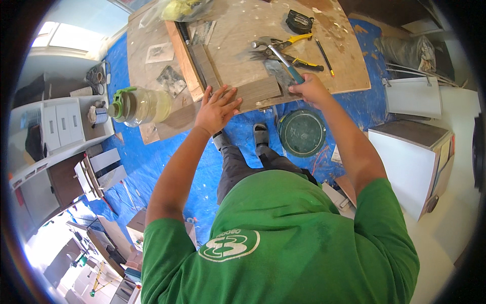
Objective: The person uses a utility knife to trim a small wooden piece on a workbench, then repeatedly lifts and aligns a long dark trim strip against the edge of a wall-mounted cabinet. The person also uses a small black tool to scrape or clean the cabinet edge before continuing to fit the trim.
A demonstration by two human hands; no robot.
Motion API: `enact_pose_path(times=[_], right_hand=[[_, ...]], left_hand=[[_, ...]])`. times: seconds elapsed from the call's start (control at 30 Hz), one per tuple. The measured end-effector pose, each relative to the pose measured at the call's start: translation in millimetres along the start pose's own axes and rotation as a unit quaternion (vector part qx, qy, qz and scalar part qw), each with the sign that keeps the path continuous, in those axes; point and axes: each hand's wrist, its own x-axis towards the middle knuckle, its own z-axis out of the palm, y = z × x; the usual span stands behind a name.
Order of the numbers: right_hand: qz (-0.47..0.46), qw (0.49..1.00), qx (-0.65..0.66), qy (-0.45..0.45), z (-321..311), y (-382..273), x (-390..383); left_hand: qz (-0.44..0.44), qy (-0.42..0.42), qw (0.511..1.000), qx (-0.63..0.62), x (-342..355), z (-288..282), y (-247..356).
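Note:
My left hand (216, 108) lies with spread fingers on a grey-brown wooden strip (257, 92) along the plywood table's (344, 50) near edge, beside the end of a pale board (185, 63) and another grey-brown strip (205, 66). My right hand (309, 88) grips a hammer (286, 65) by its green handle; its steel head points forward over yellow-handled pliers or snips (298, 38). A pencil (325, 57) and a black tape measure (298, 21) lie on the right part of the tabletop.
A large water jug (152, 106) with a green-handled lid stands at the table's left. A green bucket (301, 131) sits on blue sheeting (131, 172) below. White cabinet pieces (400, 162) stand at the right, shelving units (61, 126) at the left. Clear plastic bags lie at the table's far edge.

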Motion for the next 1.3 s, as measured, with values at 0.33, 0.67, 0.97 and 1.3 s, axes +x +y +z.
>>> enact_pose_path(times=[0.33, 0.67, 0.97, 1.3], right_hand=[[0.015, 0.987, 0.142, -0.071, -16.2, 3.3, -42.8], [0.005, 0.975, 0.223, 0.017, -35.5, -11.7, -104.2], [0.000, 0.985, 0.171, -0.002, 11.4, -21.3, -133.4], [-0.005, 0.990, 0.112, -0.082, 42.8, -26.8, -135.8]], left_hand=[[-0.020, 0.010, 1.000, 0.017, -3.9, -1.2, 8.7], [-0.021, 0.096, 0.995, -0.014, -1.9, -6.3, 30.1], [0.018, 0.084, 0.974, -0.210, -7.3, 4.5, 110.3], [-0.039, 0.150, 0.966, -0.206, -0.4, -12.3, 121.7]])
